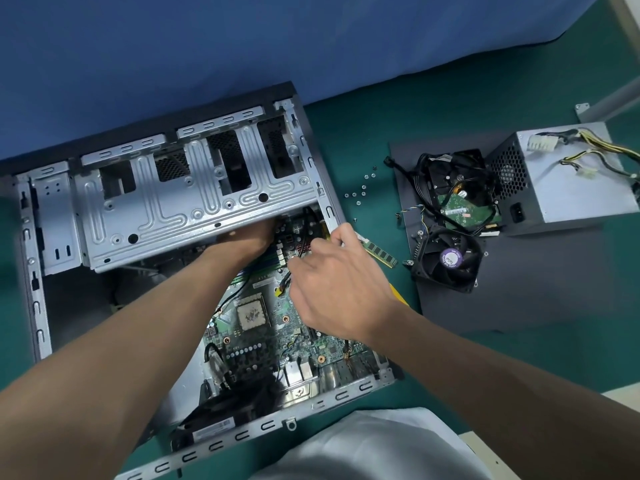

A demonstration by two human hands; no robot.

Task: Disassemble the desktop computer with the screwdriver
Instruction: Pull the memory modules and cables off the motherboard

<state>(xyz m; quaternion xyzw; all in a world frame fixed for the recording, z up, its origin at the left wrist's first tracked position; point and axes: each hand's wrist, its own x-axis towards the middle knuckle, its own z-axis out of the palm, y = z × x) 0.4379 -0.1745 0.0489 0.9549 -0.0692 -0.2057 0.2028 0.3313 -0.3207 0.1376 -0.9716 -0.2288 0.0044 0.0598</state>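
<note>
Desktop computer case (57,216) lay open on the mat, from centre out to 9 o'clock. My left hand (251,233) reached under the drive cage (173,202) at 11 o'clock; fingers hidden, so grip could not be told. My right hand (341,289), apart from it, hung over the motherboard (263,341), fingers curled among cables; hold unclear. A yellow handle (398,294), possibly the screwdriver, was mostly hidden under my right wrist, at 3 o'clock.

Your case (166,209) shows silver-grey metal pressed with looping grooves, black mesh behind its openings, against a teal mat (356,147) and a blue backdrop (242,46). Its motherboard (263,341) is green, dotted with copper-ringed holes. Alongside: a black fan (434,277) with a purple sticker, a green memory stick (381,252), and a pale grey power supply (571,188) with honeycomb grille and yellow-and-black wires (602,143).
</note>
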